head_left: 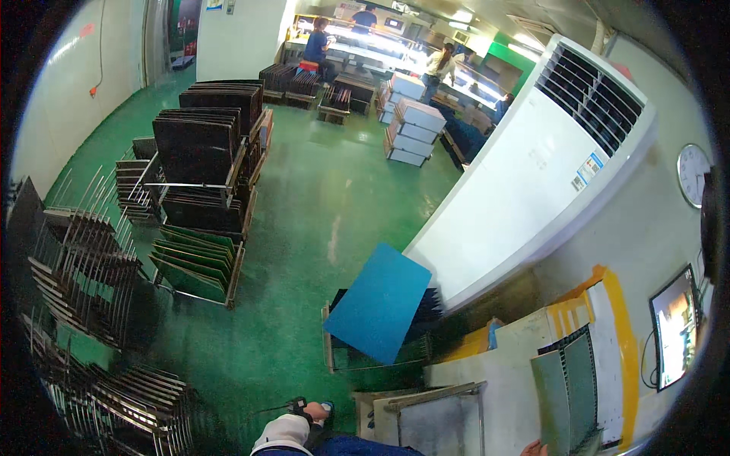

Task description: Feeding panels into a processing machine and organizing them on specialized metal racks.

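Observation:
My left hand (315,411) hangs low over the green floor, a black strap device on its wrist and a white cuff on the sleeve. Its fingers are foreshortened, so their pose is unclear, and I make out nothing held. Only the fingers of my right hand (534,449) show at the lower edge, stretched out, with no object visible in them. They are near two grey-green panels (582,380) standing upright on the worktop at right. Left of that hand is a framed screen (441,422). A blue sheet (380,304) leans on a low rack ahead.
Metal racks (91,281) line the left side. Dark panels (198,144) and green panels (194,262) fill a stacked rack. A tall white air conditioner (532,175) stands at right, near a monitor (675,327). White boxes (414,129) and several people are at the back.

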